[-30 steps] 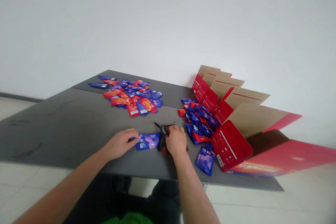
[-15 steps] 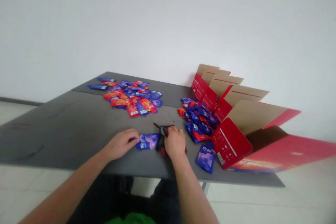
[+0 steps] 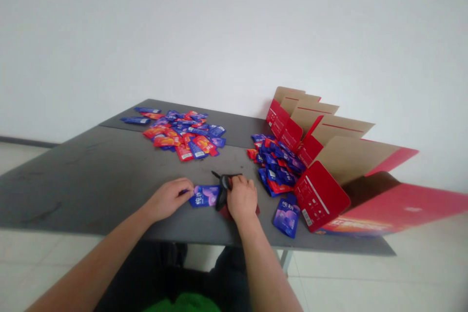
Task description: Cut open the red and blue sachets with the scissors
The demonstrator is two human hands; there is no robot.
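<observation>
A blue-purple sachet lies flat near the front edge of the dark grey table. My left hand pinches its left end, fingers closed on it. My right hand is closed round black-handled scissors, whose blades sit at the sachet's right end. A bit of red shows under my right hand; I cannot make out what it is.
A spread pile of red and blue sachets lies at the back middle. Another heap of sachets spills from an open red cardboard box on its side at the right. One loose blue sachet lies by the box flap.
Hands, sachet and scissors keep nearly the same place; only the view has shifted slightly.
</observation>
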